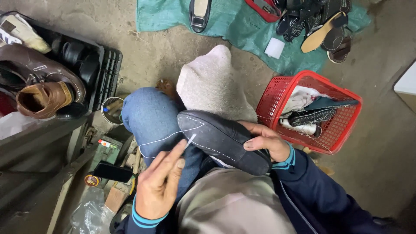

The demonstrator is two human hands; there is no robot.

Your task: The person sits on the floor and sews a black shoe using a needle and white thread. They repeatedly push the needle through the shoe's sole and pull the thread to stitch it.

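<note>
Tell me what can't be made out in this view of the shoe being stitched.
Head view only:
- Black shoe: upper side hidden, only the sole faces the camera; heel end covered by the right hand.
- Tool in the left hand: too small and blurred to tell its kind.
- Red basket: contents overlap, partly hidden.
- Sandals: cut off by the top edge.

- A shoe [223,141] is lying on the knee [149,115].
- A basket [312,110] is sitting right of it.
- Boots [41,89] are resting at far left.
</note>
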